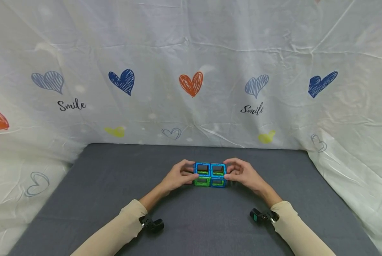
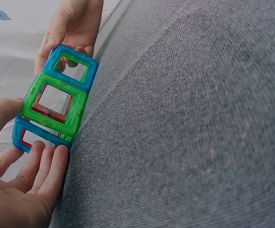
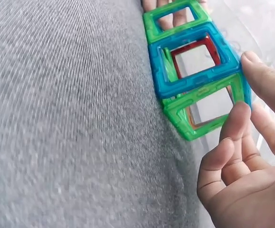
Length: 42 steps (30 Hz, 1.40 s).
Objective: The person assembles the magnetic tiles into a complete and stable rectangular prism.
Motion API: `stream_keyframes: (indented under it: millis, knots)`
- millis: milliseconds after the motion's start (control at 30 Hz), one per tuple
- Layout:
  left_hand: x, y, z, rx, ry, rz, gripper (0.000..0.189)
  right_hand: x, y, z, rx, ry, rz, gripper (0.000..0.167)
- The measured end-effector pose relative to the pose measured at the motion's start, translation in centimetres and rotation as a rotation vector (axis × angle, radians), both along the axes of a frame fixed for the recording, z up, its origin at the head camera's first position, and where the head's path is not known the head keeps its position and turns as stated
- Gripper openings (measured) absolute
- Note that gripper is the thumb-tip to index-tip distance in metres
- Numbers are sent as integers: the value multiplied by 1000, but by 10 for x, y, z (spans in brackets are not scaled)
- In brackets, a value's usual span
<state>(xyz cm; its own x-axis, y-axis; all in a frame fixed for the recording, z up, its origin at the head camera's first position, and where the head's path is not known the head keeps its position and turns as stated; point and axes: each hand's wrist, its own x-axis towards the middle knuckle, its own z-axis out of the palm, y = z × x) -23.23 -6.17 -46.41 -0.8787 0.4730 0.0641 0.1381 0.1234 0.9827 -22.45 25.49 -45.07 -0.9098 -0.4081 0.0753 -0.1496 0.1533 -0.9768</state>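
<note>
Two joined cubes of magnetic tiles (image 1: pixel 211 170) sit side by side on the table, with see-through square openings. From the head, both top tiles look blue, the near left side green and the near right side blue. Red tiles show inside through the openings of a green tile (image 2: pixel 49 122) in the left wrist view and a blue tile (image 3: pixel 199 83) in the right wrist view. My left hand (image 1: pixel 177 175) grips the left end between thumb and fingers. At the opposite end, my right hand (image 1: pixel 246 174) holds the block with its thumb on the near upper corner.
Dark grey cloth (image 1: pixel 197 220) covers the table. A white curtain (image 1: pixel 222 117) printed with hearts and writing hangs behind the far edge and down both sides. Black wrist cameras are strapped over both sleeves (image 1: pixel 120 224).
</note>
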Motion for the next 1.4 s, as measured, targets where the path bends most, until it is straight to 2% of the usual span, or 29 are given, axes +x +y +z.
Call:
stream_keyframes:
  millis: [267,600,667,700,867,1000,1400]
  knots:
    - [-4,5,0,-1,-20,41,51,-2,0,-1,-36,-24,-13,52]
    - [-3,9,3,6,-64,73,47,-2,-1,-4,-58,-24,-7,50]
    - [-3,10,5,-7,-68,88,46,-2,-2,-3,-53,-15,-8,49]
    - [1,11,10,-9,-67,101,44,-2,-3,-3,-44,-5,-11,47]
    - [1,15,14,-26,-57,169,39,-1,-8,-2,27,50,-65,38]
    - [-5,17,8,-32,-55,204,37,-3,-12,-1,50,63,-99,34]
    - [-6,19,12,-49,-89,218,34,-4,-13,-6,29,76,-103,32]
